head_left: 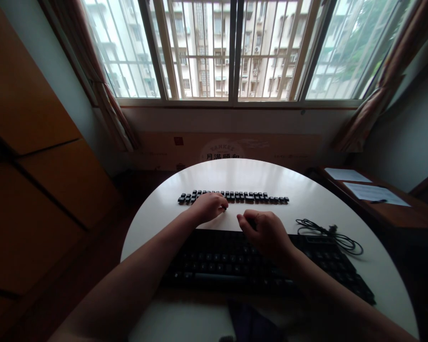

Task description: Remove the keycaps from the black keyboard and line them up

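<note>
A black keyboard (217, 268) lies on the round white table, its upper rows bare of keycaps in part and partly covered by my arms. Beyond it, rows of loose black keycaps (249, 197) stretch across the table. My left hand (209, 207) is just in front of those rows, thumb and fingers pinching a small dark keycap (225, 208) close to the tabletop. Over the keyboard's far edge, my right hand (266, 229) is closed, its fingers curled. A thin wire-like line shows at its fingers, but what it holds is too dark to make out.
A coiled black cable (342, 240) rests right of the keyboard. Something dark purple (251, 323) lies at the near edge. Papers and a dark pen (378, 201) are on a brown desk (410, 216) to the right. A long cardboard box (264, 145) stands below the window.
</note>
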Tool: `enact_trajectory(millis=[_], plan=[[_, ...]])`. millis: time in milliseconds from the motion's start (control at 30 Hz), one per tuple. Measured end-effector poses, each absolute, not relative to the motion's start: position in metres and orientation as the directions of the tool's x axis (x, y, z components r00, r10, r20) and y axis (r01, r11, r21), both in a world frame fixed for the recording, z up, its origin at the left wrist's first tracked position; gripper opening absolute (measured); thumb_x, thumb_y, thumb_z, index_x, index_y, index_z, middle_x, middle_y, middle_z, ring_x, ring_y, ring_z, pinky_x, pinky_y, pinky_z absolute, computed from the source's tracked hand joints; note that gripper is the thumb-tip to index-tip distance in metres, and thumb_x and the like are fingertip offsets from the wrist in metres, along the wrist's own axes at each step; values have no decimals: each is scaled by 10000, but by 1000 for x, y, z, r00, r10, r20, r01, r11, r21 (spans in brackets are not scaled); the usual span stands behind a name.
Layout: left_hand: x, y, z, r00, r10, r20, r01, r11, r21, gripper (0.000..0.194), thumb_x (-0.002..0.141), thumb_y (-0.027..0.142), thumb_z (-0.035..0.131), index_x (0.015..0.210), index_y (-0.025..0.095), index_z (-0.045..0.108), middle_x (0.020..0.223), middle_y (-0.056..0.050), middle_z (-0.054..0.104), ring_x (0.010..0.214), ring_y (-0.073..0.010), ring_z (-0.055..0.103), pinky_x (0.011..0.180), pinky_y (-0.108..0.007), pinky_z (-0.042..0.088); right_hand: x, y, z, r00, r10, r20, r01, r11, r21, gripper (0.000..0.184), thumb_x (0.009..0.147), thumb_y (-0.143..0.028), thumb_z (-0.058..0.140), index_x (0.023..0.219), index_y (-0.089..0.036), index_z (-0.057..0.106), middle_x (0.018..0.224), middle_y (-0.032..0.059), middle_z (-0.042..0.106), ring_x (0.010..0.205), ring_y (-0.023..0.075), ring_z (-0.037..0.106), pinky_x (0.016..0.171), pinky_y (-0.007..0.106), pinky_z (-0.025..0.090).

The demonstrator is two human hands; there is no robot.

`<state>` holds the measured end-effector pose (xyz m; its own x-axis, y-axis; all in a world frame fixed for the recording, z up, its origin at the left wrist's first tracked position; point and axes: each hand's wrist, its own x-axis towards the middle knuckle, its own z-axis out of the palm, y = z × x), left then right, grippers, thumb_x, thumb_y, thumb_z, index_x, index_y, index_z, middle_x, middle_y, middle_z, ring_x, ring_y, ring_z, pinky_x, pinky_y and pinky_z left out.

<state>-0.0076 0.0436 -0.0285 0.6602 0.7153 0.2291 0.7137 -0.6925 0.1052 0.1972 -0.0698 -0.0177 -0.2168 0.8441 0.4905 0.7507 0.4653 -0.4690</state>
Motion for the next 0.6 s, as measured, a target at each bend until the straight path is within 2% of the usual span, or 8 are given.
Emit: enact_trajectory(millis=[233,600], plan=[[-8,45,-33,661,706,256,709,-699,95,225,801,167,644,963,261,768,1025,-9,738,879,-203,686,789,-282,509,197,-69,-19,-213,846,488,753,460,-470,371,925,-376,503,602,-194,514,512,-36,425,498,113,319,541,267,225],[-7,45,-33,672,703,235,709,-702,72,211,814,156,641,954,250,768,1024,-22,716,836,-194,684,739,-277,513,196,-70,-18,-216,848,483,745,463,-480,366,920,-371,509,603,-189,526,502,-36,430,492,108,325,537,255,233]])
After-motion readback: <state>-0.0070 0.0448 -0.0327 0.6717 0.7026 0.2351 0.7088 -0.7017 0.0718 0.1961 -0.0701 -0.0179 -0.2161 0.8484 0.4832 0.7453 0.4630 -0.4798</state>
